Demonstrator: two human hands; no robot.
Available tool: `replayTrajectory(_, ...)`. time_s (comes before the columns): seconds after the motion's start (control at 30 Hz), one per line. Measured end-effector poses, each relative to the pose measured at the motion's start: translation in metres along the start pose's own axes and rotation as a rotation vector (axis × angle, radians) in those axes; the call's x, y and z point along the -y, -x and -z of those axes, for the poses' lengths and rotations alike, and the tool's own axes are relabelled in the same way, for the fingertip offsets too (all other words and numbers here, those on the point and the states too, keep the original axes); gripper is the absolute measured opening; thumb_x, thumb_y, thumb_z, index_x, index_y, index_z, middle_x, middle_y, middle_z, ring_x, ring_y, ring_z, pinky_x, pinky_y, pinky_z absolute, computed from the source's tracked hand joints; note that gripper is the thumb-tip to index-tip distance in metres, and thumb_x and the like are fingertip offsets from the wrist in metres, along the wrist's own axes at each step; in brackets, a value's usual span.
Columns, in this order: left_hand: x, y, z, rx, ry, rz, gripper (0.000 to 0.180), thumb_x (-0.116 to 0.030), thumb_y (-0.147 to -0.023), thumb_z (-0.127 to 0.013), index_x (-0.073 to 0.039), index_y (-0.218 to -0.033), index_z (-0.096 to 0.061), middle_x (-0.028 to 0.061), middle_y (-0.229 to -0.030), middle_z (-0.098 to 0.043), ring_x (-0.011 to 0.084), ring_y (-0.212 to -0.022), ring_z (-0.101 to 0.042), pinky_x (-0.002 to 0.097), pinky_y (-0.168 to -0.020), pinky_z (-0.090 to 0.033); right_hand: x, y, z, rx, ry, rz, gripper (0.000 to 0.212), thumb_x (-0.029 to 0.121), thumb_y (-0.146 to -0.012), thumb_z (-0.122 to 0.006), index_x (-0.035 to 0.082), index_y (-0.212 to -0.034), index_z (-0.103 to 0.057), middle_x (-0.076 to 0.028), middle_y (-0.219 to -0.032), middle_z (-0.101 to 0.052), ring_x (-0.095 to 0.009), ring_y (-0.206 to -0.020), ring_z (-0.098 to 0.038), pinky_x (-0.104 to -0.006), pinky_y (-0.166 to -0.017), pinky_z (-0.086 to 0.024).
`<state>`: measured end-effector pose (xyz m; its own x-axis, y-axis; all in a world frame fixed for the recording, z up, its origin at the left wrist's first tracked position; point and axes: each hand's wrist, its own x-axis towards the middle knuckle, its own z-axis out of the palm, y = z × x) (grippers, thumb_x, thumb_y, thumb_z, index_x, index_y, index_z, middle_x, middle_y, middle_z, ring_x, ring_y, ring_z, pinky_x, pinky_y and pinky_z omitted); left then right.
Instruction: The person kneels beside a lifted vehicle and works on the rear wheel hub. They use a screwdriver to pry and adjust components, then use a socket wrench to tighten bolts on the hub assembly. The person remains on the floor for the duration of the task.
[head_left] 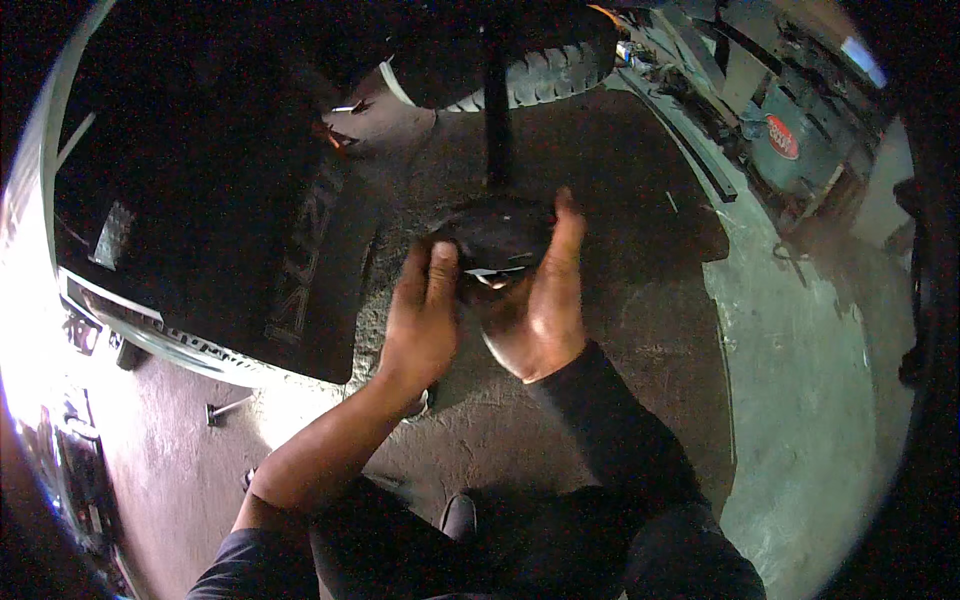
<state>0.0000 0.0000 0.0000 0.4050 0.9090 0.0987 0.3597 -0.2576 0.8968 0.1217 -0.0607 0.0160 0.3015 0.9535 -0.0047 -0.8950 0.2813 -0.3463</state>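
Note:
Between my two hands is a dark, rounded black object with a small bright patch along its lower edge; its kind is too dark to make out. My left hand grips its left side, the thumb lying on the near face. My right hand is wrapped round the right side, thumb up, with its fingers partly hidden underneath. Just beyond the object, a black upright bar comes down to it; whether the two are joined cannot be seen.
A large black flap or panel fills the left side. Ahead stands a treaded tyre. Along the right lie long metal pieces and a grey-green case with a red oval label. A small T-shaped tool rests on the floor at left.

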Motion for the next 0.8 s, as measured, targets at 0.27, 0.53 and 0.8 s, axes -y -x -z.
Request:
replayTrajectory(0.27,0.001,-0.034,-0.003,-0.051,0.369,-0.144,0.083,-0.058,-0.109,-0.045,0.011,-0.153,-0.033,0.0276,-0.150,-0.050,0.0334,-0.138,-0.048,0.0386,-0.116,-0.037,0.003,-0.007,-0.031,0.065,-0.057,0.061,0.073,0.075,-0.100,-0.045,0.010,-0.121,-0.069,-0.007,-0.113,-0.075,-0.023,-0.109,-0.070,-0.0440,-0.102,-0.050)
replayTrajectory(0.53,0.013,-0.015,-0.029,0.003,0.300,-0.192,0.097,-0.064,-0.108,-0.042,0.014,-0.160,-0.020,0.0337,-0.162,-0.035,0.0379,-0.154,-0.033,0.0383,-0.125,-0.026,-0.002,0.004,-0.011,-0.079,0.169,0.076,0.076,0.077,-0.099,-0.045,0.009,-0.122,-0.069,-0.009,-0.115,-0.076,-0.024,-0.105,-0.071,-0.0426,-0.102,-0.051)
replayTrajectory(0.8,-0.016,-0.018,-0.036,-0.056,0.389,-0.221,0.094,-0.062,-0.108,-0.045,0.012,-0.161,-0.020,0.0321,-0.157,-0.042,0.0359,-0.145,-0.042,0.0382,-0.120,-0.034,0.020,-0.001,-0.014,0.074,0.118,0.150,0.077,0.077,-0.100,-0.042,0.009,-0.124,-0.069,-0.009,-0.114,-0.076,-0.025,-0.107,-0.071,-0.0435,-0.104,-0.051)
